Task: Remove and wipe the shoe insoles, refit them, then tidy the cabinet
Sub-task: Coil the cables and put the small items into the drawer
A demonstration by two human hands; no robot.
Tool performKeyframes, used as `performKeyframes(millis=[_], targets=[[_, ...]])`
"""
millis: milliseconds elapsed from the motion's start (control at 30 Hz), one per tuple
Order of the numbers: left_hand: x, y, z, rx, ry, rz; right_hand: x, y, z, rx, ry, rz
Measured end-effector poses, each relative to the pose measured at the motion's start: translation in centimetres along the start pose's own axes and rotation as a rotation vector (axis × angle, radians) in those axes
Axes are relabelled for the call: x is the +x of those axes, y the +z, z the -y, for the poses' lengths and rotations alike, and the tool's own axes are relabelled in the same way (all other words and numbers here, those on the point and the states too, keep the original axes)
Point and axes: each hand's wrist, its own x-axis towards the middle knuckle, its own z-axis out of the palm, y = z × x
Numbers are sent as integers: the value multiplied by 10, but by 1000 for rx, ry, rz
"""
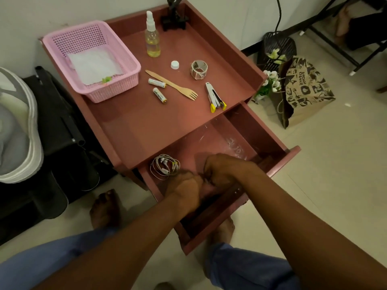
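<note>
Hands meet low in the pulled-out reddish-brown drawer [249, 130] of the reddish-brown wooden cabinet [134, 126]. The left hand [184, 188] and the right hand [222, 171] are knuckle to knuckle, fingers curled under and hidden, so whether they pinch anything cannot be told from this angle. Just to the left of the left hand, touching its far edge, lies a coiled white earphone cable [164, 166] on the drawer floor. A smear of clear crinkled plastic [235, 147] glints farther back on the right of the drawer.

Up on the cabinet top, a white and yellow stapler [215, 97] sits near the right edge, a wooden fork [172, 85] runs diagonally beside it, and two white batteries with gold ends [158, 88] lie just left of the fork. Farther off are a white bottle cap [174, 64], a roll of clear tape [198, 69], and an upright spray bottle of yellowish liquid [152, 38]. A pink perforated plastic basket [125, 49] holding white cloth occupies the far left corner. A grey and white shoe [25, 130] rests on dark cases at the left edge of the scene. A printed brown paper bag [305, 91] stands on the floor to the right.
</note>
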Motion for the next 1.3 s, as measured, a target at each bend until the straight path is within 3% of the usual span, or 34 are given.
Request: performKeyframes(millis=[133,333,533,700,967,1133,1300], targets=[[-9,-44,5,-129,59,-118,-3,-44,11,31,-59,-245],[-15,-84,46,-379,-18,-471,-6,-88,52,257,-107,-725],[-3,-102,54,-1043,-242,-613,45,-123,91,281,-106,-936],[5,-108,53,-1278,-355,-729,81,-148,115,73,-45,-909],[-1,-112,57,-1370,-388,-728,111,-164,116,-134,68,-868],[0,-114,58,-1407,-377,-729,110,-174,120,-175,71,-846],[11,-110,66,-1631,-467,-713,100,-179,117,-41,97,-840]])
